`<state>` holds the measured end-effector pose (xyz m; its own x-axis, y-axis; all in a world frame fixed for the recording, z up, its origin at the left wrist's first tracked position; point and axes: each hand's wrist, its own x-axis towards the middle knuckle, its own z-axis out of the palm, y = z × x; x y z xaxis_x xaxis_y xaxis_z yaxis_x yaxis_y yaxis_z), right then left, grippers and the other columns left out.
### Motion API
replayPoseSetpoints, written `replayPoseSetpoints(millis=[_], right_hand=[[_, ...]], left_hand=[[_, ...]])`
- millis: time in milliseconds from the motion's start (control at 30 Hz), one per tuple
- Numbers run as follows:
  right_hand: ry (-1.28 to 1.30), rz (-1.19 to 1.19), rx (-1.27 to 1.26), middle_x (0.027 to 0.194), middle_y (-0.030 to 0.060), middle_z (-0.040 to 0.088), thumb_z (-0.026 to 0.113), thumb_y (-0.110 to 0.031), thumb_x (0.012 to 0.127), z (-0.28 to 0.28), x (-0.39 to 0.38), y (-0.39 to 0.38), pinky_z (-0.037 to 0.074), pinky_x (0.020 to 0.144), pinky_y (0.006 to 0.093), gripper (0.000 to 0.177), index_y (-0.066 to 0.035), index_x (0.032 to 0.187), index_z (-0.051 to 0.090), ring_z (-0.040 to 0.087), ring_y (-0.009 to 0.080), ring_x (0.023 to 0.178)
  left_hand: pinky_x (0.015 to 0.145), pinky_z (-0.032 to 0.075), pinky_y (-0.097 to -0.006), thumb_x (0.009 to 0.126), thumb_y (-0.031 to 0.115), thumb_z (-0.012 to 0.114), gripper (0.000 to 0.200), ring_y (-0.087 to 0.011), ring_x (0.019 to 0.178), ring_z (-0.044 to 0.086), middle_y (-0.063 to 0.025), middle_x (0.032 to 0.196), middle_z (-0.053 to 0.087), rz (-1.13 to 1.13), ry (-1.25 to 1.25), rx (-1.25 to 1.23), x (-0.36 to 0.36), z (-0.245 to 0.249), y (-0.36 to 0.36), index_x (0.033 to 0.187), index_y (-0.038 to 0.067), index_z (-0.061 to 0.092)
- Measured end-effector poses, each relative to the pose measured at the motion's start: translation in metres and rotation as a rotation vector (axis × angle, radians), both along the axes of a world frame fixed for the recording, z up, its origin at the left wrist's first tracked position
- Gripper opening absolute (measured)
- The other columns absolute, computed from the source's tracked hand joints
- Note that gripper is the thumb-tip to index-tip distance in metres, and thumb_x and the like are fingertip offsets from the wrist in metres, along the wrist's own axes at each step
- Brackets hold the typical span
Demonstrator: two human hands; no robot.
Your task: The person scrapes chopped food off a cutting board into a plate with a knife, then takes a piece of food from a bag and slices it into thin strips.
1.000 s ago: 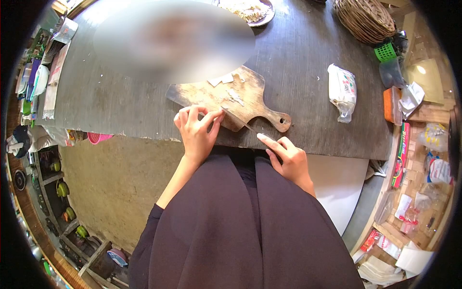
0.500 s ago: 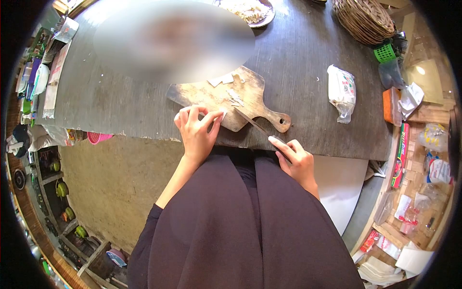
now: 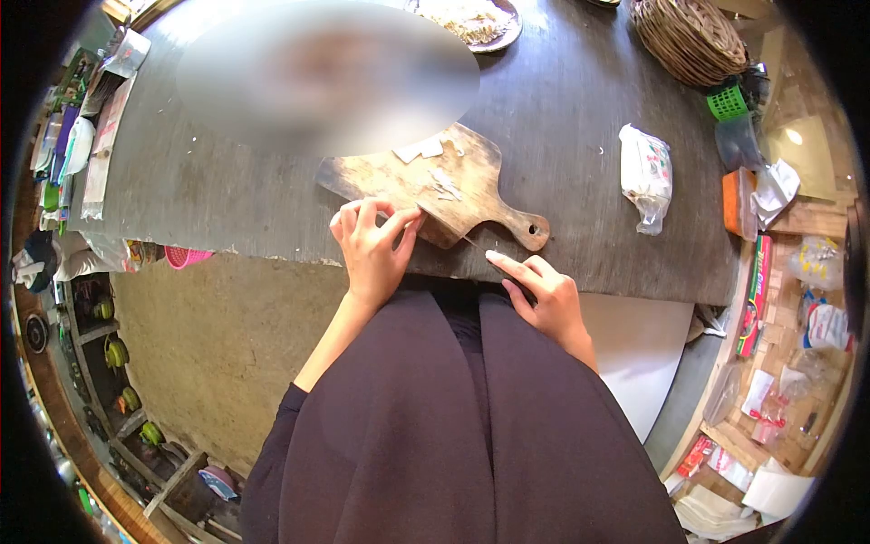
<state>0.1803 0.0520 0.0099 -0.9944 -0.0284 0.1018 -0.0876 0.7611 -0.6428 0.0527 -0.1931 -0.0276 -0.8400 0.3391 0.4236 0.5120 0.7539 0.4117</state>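
Note:
A wooden cutting board [image 3: 485, 181] with a holed handle lies near the table's front edge. White flat pieces [image 3: 419, 150] and thin white slivers [image 3: 444, 185] rest on it. My left hand [image 3: 374, 243] is at the board's near left edge, thumb and fingertips pinched together; what they hold is too small to make out. My right hand [image 3: 544, 297] is closed around a knife [image 3: 478, 243], whose blade appears as a thin line pointing up and left along the board's near edge toward my left fingertips.
On the dark table [image 3: 562, 118] are a white plastic packet [image 3: 645, 172], a dish of pale shreds [image 3: 471, 23] and a wicker stack [image 3: 689, 41]. A green basket [image 3: 726, 102] and an orange container [image 3: 732, 205] stand at the right. A blurred oval hides the upper left.
My right hand has moved left, and the knife has shifted from over the board to its near edge, its blade now seen thinner. My left hand has barely moved.

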Motion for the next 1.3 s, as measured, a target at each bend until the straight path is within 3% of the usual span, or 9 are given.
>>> replayPoseSetpoints(millis=[367, 900, 1000, 1067, 1100, 1167, 1200, 1267, 1300], right_hand=[[-0.055, 0.02, -0.04, 0.082, 0.0088, 0.061, 0.073, -0.012, 0.091, 0.007, -0.005, 0.002, 0.053, 0.062, 0.0381, 0.052, -0.029, 0.14, 0.068, 0.063, 0.0271, 0.066], [-0.082, 0.011, -0.027, 0.081, 0.0075, 0.061, 0.071, -0.011, 0.093, 0.002, -0.004, 0.004, 0.056, 0.065, 0.0386, 0.053, -0.031, 0.142, 0.067, 0.064, 0.0272, 0.068], [-0.131, 0.009, -0.109, 0.089, 0.0094, 0.069, 0.07, -0.008, 0.093, -0.001, 0.0, 0.009, 0.056, 0.07, 0.0375, 0.053, -0.024, 0.143, 0.067, 0.066, 0.028, 0.071], [0.064, 0.041, -0.334, 0.101, 0.0129, 0.074, 0.068, -0.005, 0.095, -0.015, -0.002, 0.007, 0.056, 0.074, 0.0355, 0.05, -0.013, 0.144, 0.065, 0.067, 0.0245, 0.074], [0.065, 0.04, -0.333, 0.101, 0.0129, 0.074, 0.068, -0.005, 0.095, -0.014, -0.001, 0.007, 0.056, 0.074, 0.0355, 0.05, -0.013, 0.144, 0.065, 0.067, 0.0245, 0.074], [-0.22, -0.04, -0.551, 0.101, 0.0111, 0.075, 0.065, -0.006, 0.099, -0.009, 0.003, 0.007, 0.053, 0.075, 0.0306, 0.047, -0.006, 0.146, 0.062, 0.065, 0.0153, 0.076], [-0.22, -0.038, -0.551, 0.101, 0.0111, 0.075, 0.065, -0.006, 0.099, -0.005, 0.004, 0.008, 0.053, 0.075, 0.0306, 0.047, -0.006, 0.146, 0.062, 0.065, 0.0153, 0.076], [-0.469, -0.146, -0.869, 0.09, 0.0054, 0.069, 0.062, -0.007, 0.102, 0.005, 0.005, 0.009, 0.049, 0.065, 0.024, 0.047, -0.008, 0.149, 0.06, 0.057, 0.0074, 0.07], [-0.47, -0.146, -0.868, 0.09, 0.0054, 0.069, 0.062, -0.007, 0.102, 0.01, 0.006, 0.011, 0.049, 0.065, 0.024, 0.047, -0.008, 0.149, 0.06, 0.057, 0.0074, 0.07]], left_hand=[[0.1, 0.035, -0.0446, 0.084, 0.022, 0.084, 0.018, -0.0265, 0.11, 0.053, 0.001, 0.105, 0.062, 0.0, -0.007, 0.004, 0.001, 0.0, 0.0, 0.1, 0.024, 0.079], [0.099, 0.035, -0.0444, 0.084, 0.023, 0.084, 0.016, -0.0255, 0.109, 0.053, 0.0017, 0.103, 0.062, 0.01, -0.006, 0.011, 0.001, 0.001, 0.001, 0.099, 0.025, 0.08], [0.099, 0.035, -0.0443, 0.084, 0.023, 0.084, 0.016, -0.0253, 0.109, 0.053, 0.002, 0.103, 0.062, 0.016, -0.004, 0.016, 0.002, 0.002, 0.002, 0.1, 0.026, 0.081], [0.099, 0.035, -0.0443, 0.085, 0.023, 0.084, 0.016, -0.0252, 0.109, 0.053, 0.0021, 0.103, 0.062, 0.014, -0.001, 0.018, 0.002, 0.002, 0.002, 0.1, 0.026, 0.081], [0.099, 0.035, -0.0441, 0.085, 0.024, 0.084, 0.015, -0.0252, 0.109, 0.053, 0.0021, 0.102, 0.062, 0.015, -0.003, 0.019, 0.002, 0.001, 0.002, 0.099, 0.026, 0.081], [0.099, 0.035, -0.044, 0.085, 0.024, 0.084, 0.015, -0.0252, 0.109, 0.053, 0.0021, 0.102, 0.062, 0.019, -0.002, 0.019, 0.002, 0.001, 0.001, 0.099, 0.026, 0.081], [0.099, 0.035, -0.0437, 0.084, 0.024, 0.085, 0.015, -0.0252, 0.109, 0.053, 0.0021, 0.102, 0.062, 0.018, 0.001, 0.02, 0.002, 0.001, 0.0, 0.098, 0.026, 0.081], [0.099, 0.035, -0.0435, 0.083, 0.024, 0.085, 0.015, -0.0252, 0.109, 0.053, 0.0021, 0.103, 0.062, 0.019, 0.004, 0.021, 0.001, 0.0, 0.0, 0.097, 0.026, 0.08], [0.099, 0.034, -0.0442, 0.083, 0.024, 0.085, 0.014, -0.0256, 0.109, 0.053, 0.0019, 0.103, 0.062, 0.019, 0.012, 0.036, 0.001, 0.0, 0.0, 0.095, 0.025, 0.079]])
